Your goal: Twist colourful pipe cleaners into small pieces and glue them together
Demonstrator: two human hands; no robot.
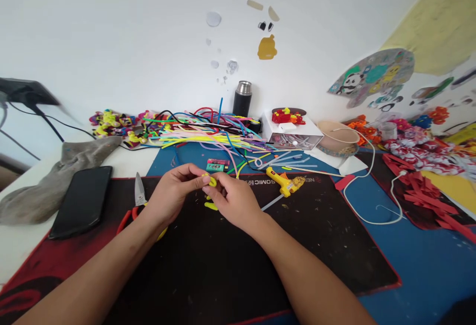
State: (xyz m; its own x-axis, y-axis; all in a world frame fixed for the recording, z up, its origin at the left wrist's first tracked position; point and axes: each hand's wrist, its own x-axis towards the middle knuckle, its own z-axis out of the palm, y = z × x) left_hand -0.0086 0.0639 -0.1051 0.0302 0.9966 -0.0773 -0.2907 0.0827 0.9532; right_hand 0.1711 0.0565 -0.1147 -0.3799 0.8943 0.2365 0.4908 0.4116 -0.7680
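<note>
My left hand (pixel 176 189) and my right hand (pixel 234 196) meet above the black desk mat (pixel 208 275). Between their fingertips is a small looped piece of yellow pipe cleaner (pixel 212 181), pinched from both sides. Another short yellow piece (pixel 210 206) shows just below the fingers, partly covered by my right hand. Beside my left wrist lie scissors (pixel 139 191) with red and yellow handles, partly hidden by the forearm. A yellow hot glue gun (pixel 285 182) rests on the mat to the right of my right hand, a clear glue stick coming out of it.
A black phone (pixel 82 201) and a grey cloth (pixel 63 176) lie at the left. Behind my hands are a heap of coloured pipe cleaners (pixel 208 134), a black thermos (pixel 242 99) and a white box (pixel 290 136). A white cable (pixel 347 206) loops at the right, near red strips (pixel 424 191).
</note>
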